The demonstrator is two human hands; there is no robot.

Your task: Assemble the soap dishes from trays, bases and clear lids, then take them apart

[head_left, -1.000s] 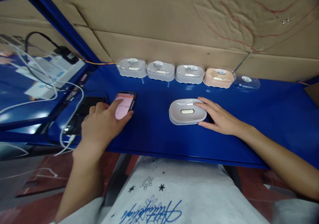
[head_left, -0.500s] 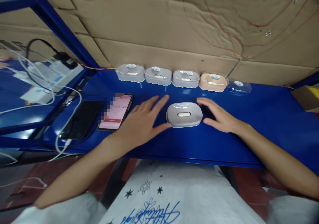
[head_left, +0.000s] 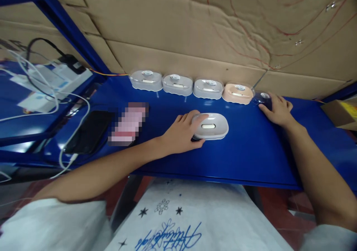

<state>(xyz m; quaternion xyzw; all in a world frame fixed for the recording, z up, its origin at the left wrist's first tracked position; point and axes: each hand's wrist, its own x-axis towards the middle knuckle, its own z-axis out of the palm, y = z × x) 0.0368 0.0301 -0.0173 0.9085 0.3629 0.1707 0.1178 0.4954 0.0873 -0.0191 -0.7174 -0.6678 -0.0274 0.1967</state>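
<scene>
While a white top [head_left: 206, 214] w/ blue lettering fills the nearest area, the desk [head_left: 173, 169] starts just beyond, its front edge running sideways. Mid-desk sits a grey oval dish [head_left: 221, 127], open side up, long axis left-right, approx. parallel to that edge, rounded ends pointing sideways. A pale oblong insert [head_left: 208, 126] in its middle shares the axis. L hand [head_left: 182, 134] holds the dish's left end, thumb at near side, fingers over far rim. Well left, a pixelated phone [head_left: 126, 124] & a black device [head_left: 89, 132] lie nr each other, both slanted.

Farther back, R hand [head_left: 279, 109] is at the right end of a clear lid [head_left: 260, 99], thumb & fingers part-spread; can't tell if they're closed on it. Lid's long axis also approx. left-right. Beside it, a peach box [head_left: 238, 95], then three grey boxes [head_left: 208, 90], clear-topped, in a row, same axis. Behind: cardboard [head_left: 167, 20] w/ red lines.
</scene>
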